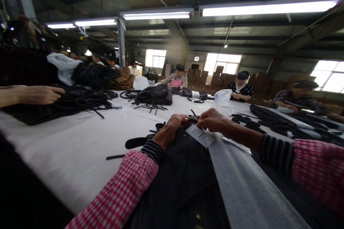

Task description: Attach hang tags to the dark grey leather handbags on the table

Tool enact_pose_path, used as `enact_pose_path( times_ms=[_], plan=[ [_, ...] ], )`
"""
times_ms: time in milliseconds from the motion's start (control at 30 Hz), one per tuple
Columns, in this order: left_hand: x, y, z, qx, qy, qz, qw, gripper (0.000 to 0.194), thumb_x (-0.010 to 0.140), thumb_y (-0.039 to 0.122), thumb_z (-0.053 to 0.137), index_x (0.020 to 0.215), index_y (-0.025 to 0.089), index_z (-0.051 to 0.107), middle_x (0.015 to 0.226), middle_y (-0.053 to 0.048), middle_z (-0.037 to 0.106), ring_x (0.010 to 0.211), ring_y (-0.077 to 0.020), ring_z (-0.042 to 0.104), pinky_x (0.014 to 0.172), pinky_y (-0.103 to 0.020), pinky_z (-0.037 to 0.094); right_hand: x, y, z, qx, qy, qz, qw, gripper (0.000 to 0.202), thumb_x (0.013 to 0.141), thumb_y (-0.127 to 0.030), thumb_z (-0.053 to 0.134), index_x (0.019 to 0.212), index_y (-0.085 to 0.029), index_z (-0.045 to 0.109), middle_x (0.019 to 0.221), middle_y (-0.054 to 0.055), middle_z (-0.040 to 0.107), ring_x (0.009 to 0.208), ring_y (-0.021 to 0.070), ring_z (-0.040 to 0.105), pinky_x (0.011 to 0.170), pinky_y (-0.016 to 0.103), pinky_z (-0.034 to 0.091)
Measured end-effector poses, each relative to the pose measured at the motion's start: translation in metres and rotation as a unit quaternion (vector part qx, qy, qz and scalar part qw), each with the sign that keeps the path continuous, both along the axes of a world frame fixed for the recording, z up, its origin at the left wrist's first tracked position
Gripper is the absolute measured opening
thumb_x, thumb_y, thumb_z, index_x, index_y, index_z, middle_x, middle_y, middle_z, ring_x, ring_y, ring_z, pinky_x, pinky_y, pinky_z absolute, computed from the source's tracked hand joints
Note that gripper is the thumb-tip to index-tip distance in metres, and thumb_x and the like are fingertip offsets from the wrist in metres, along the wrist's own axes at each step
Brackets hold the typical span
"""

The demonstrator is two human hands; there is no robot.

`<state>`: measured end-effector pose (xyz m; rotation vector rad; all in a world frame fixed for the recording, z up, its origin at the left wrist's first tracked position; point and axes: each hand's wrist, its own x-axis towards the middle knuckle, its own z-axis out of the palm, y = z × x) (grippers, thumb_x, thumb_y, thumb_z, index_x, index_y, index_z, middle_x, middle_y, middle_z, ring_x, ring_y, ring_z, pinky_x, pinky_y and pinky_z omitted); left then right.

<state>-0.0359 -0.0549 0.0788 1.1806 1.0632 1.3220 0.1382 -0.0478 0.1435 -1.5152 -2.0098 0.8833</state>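
Observation:
A large black bag (188, 175) lies before me on the white table, with a grey sheet (247, 182) along its right part. My left hand (170, 128) is closed at the bag's far end, its fingers on a small dark strap piece (192, 118). Pinched at the same piece from the right is my right hand (212, 120). A white printed tag (199, 135) hangs just below the fingers. Black strap ends stick out to the left of my left hand.
Another person's hand (40, 94) reaches in at the left over black straps (77, 100). A black bag (154, 94) sits farther back on the white table (67, 150). Several people sit across it. Long black pieces (279, 118) lie at the right.

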Motion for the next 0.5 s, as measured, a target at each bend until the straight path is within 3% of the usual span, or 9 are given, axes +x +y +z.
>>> enact_pose_path(
  times_ms=[133,300,500],
  plan=[
    [-0.001,-0.003,0.001,-0.013,-0.015,-0.040,0.999,0.024,0.055,0.015,0.064,0.076,0.015,0.075,0.073,-0.006,0.070,0.070,-0.0168,0.059,0.066,-0.028,0.042,-0.004,0.007,-0.011,0.064,-0.019,-0.005,0.998,0.007,0.065,-0.017,0.068,0.061,-0.015,0.072,0.051,0.001,0.061,0.046,0.0103,0.048,0.042,0.023,0.028],
    [-0.005,-0.006,-0.001,-0.016,-0.023,-0.098,0.995,0.024,0.059,0.020,0.076,0.081,0.012,0.077,0.074,-0.007,0.072,0.065,-0.0153,0.061,0.066,-0.026,0.045,-0.008,0.005,-0.024,0.132,-0.026,-0.012,0.991,0.009,0.068,-0.021,0.067,0.065,-0.017,0.076,0.057,0.002,0.066,0.058,0.0146,0.059,0.050,0.024,0.035],
    [-0.018,-0.003,0.003,-0.016,0.019,-0.116,0.993,0.041,0.059,0.034,0.090,0.093,0.015,0.079,0.080,-0.007,0.076,0.069,-0.0179,0.067,0.065,-0.025,0.050,-0.014,-0.007,-0.016,0.136,-0.035,-0.032,0.990,0.011,0.072,-0.026,0.071,0.075,-0.020,0.080,0.066,0.001,0.071,0.066,0.0154,0.063,0.052,0.023,0.035]
  ],
)
